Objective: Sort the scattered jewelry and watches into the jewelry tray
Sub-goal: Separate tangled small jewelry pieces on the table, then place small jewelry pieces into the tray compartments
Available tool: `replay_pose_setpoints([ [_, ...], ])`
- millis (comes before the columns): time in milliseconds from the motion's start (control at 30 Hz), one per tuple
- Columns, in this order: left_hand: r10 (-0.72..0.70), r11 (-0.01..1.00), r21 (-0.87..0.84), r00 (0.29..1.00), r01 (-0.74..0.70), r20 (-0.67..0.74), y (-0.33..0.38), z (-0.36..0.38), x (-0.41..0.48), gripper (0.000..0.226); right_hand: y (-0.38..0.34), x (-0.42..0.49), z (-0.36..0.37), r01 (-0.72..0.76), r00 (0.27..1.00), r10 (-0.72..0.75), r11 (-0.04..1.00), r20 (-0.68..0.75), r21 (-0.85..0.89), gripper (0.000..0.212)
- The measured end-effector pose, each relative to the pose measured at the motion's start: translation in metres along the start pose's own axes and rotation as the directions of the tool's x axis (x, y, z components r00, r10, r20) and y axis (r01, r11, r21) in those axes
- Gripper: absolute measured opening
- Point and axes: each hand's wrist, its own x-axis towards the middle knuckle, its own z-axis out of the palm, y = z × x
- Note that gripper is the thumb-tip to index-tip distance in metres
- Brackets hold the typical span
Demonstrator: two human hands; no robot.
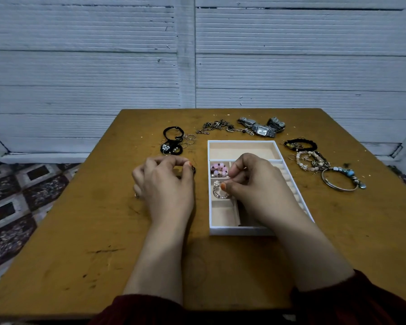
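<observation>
Head view: white compartmented jewelry tray with beige lining lies centre, within reach of both hands; right hand hangs over it, fingertips pressed together above silver openwork band in a left compartment, likely seating it; actual hold cannot be told. Left hand, left of tray, pinches small dark piece, apparently next in; silver square-faced watch waits far; no legible writing.

Bare table wood lies open at the lower left and bottom of the frame. The jewelry tray, under the right hand, blocks the centre, with a silver watch, chains and bracelets crowding round it.
</observation>
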Motion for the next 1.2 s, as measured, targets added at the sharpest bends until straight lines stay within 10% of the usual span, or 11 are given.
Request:
replay_pose_setpoints([
  [533, 0.102, 0.929, 0.291, 0.916, -0.227, 0.388, -0.008, 0.007, -0.003, 0.046, -0.009, 0.014, 0.006, -0.017, 0.999, 0.028, 0.946, 0.03, -0.325, 0.008],
  [1200, 0.103, 0.917, 0.318, 0.913, -0.242, 0.395, -0.012, 0.012, -0.003, 0.047, -0.015, 0.009, 0.009, 0.046, 0.998, -0.055, 0.898, -0.01, -0.437, 0.009],
])
